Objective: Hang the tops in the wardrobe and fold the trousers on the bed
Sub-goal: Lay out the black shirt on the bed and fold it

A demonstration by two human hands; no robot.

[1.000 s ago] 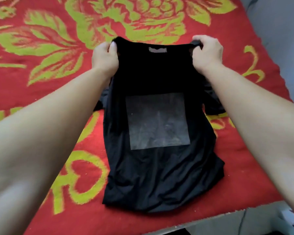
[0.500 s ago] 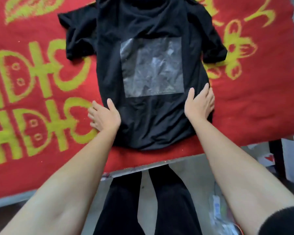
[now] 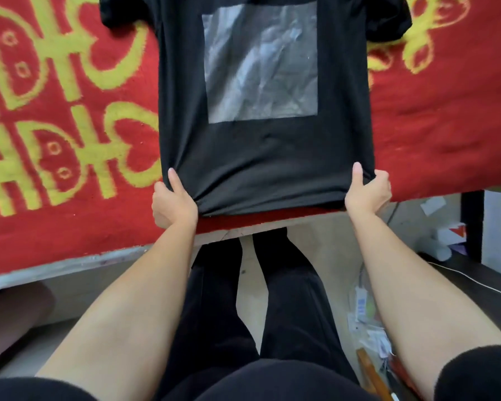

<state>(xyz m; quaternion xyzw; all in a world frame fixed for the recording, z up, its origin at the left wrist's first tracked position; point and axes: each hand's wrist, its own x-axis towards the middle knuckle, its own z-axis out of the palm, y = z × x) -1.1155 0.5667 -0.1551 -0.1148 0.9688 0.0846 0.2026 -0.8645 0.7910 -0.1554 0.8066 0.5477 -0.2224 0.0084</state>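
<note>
The black top (image 3: 261,157) lies flat on the red bedcover (image 3: 446,125), centre to upper centre of the frame, with its hem at the bed's near edge. The left hand (image 3: 171,202) and right hand (image 3: 366,195) each pinch one hem corner, thumb on top. Each grip is clamped on the fabric. Holding both corners pulls the cloth taut, probably to smooth it before hanging.

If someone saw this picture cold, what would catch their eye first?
The black T-shirt with a grey square print, spread flat at centre. Under it, the red blanket with yellow-green patterns fills the upper picture. The left hand and right hand each grip a bottom corner of its hem.
</note>
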